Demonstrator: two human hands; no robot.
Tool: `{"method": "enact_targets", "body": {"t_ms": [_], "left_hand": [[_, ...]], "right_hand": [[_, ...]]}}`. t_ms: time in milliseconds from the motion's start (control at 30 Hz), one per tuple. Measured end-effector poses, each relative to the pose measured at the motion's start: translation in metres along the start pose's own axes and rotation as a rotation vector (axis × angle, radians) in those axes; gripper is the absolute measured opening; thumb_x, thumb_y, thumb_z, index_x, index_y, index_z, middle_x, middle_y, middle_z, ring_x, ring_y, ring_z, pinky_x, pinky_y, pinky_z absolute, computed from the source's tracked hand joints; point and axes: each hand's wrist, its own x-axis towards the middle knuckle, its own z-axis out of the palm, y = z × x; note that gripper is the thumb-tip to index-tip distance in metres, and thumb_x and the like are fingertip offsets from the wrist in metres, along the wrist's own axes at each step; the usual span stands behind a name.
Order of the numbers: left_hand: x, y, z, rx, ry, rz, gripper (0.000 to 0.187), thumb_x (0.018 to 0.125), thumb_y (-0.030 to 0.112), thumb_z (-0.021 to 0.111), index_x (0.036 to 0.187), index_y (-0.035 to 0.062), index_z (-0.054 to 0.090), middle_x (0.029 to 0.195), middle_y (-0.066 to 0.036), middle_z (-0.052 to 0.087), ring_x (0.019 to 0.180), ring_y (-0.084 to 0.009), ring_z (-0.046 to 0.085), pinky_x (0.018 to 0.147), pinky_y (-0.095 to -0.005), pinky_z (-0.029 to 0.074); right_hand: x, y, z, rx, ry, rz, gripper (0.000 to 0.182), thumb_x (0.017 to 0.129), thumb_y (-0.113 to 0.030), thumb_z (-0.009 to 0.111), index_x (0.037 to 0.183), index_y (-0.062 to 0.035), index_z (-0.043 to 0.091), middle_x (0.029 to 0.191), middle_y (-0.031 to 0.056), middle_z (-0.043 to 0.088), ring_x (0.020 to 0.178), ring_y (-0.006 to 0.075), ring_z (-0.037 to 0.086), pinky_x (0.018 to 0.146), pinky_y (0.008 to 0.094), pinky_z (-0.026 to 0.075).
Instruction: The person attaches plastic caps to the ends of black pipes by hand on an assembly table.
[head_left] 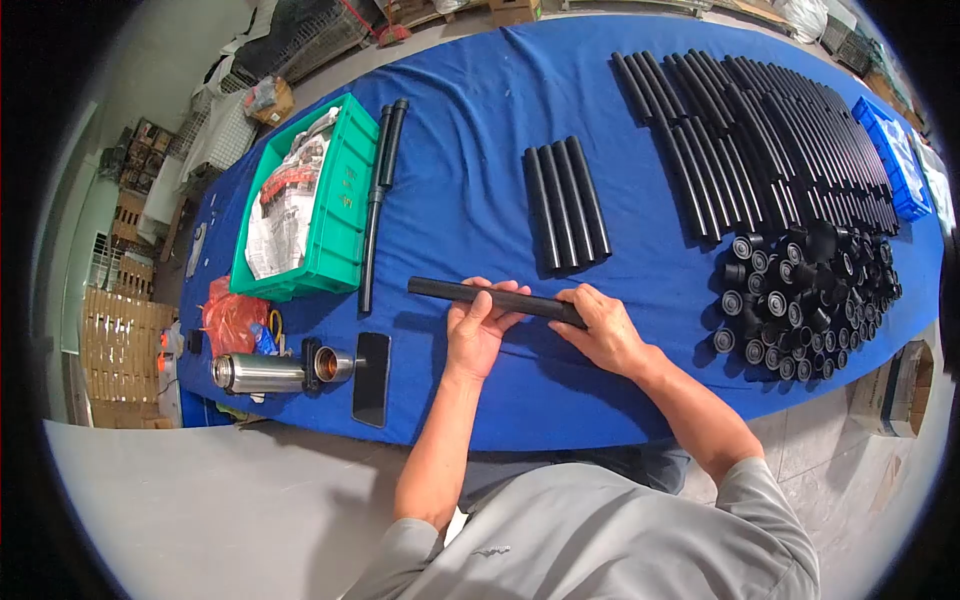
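Both your hands (478,335) (606,331) pinch the black tube (447,290); loose left fingers could let it tilt.

Upper garment: plain grey shirt (610,530), soft fabric, light creases across front. Left sleeve (395,560) and right sleeve (770,515): short, same grey, loose cut, both ending above elbow. Chest: I read one small dark marking (491,551), lettering too small for me to resolve. Beside left sleeve: small white patch (456,526), nature unclear from my view. Lower garment (640,465): dark, partly hidden by shirt. Left hand (478,330), right hand (603,328), both forearms: bare.
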Motion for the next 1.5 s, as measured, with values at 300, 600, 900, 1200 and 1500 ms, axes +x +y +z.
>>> {"method": "enact_targets", "body": {"t_ms": [300,600,900,1200,1500], "left_hand": [[0.001,-0.002,-0.005,-0.024,-0.029,-0.008,0.020,0.102,0.017,0.066,0.119,0.0076,0.059,0.118,-0.022,0.071,0.116,-0.0396,0.069,0.092,-0.0507,0.064],[-0.006,-0.004,0.003,0.001,0.060,0.039,0.025,0.101,0.016,0.067,0.123,0.0088,0.058,0.118,-0.021,0.071,0.116,-0.0401,0.069,0.093,-0.0505,0.063],[-0.001,-0.003,-0.010,-0.012,-0.059,0.028,0.023,0.104,0.015,0.062,0.125,0.0055,0.059,0.124,-0.023,0.069,0.120,-0.0395,0.067,0.094,-0.0512,0.064],[0.001,0.000,-0.014,-0.041,-0.085,-0.035,0.025,0.102,0.013,0.065,0.124,0.0043,0.058,0.125,-0.023,0.068,0.123,-0.0398,0.065,0.098,-0.0521,0.062],[-0.001,-0.002,-0.010,0.017,-0.088,0.017,0.025,0.101,0.012,0.065,0.125,0.0053,0.058,0.124,-0.022,0.069,0.122,-0.0387,0.066,0.100,-0.0528,0.060]], "right_hand": [[0.005,-0.017,-0.015,0.352,-0.193,0.366,0.032,0.093,-0.021,0.076,0.113,0.0016,0.064,0.074,0.0111,0.064,0.075,0.0238,0.068,0.068,0.0391,0.052],[0.002,-0.004,-0.001,0.187,-0.025,0.113,0.035,0.091,-0.020,0.078,0.116,0.0002,0.065,0.094,0.0198,0.069,0.087,0.0356,0.069,0.076,0.0444,0.054],[-0.004,0.001,0.001,0.143,-0.016,0.024,0.035,0.091,-0.018,0.075,0.114,0.0013,0.058,0.097,0.0212,0.065,0.089,0.0424,0.066,0.076,0.0508,0.053],[-0.004,-0.003,-0.002,0.085,-0.025,-0.001,0.037,0.092,-0.024,0.075,0.113,0.0029,0.061,0.090,0.0207,0.066,0.080,0.0380,0.068,0.067,0.0476,0.053],[-0.002,-0.001,-0.003,0.283,-0.043,0.152,0.042,0.096,-0.035,0.070,0.110,0.0051,0.068,0.086,0.0223,0.069,0.079,0.0379,0.069,0.072,0.0470,0.052]]}}
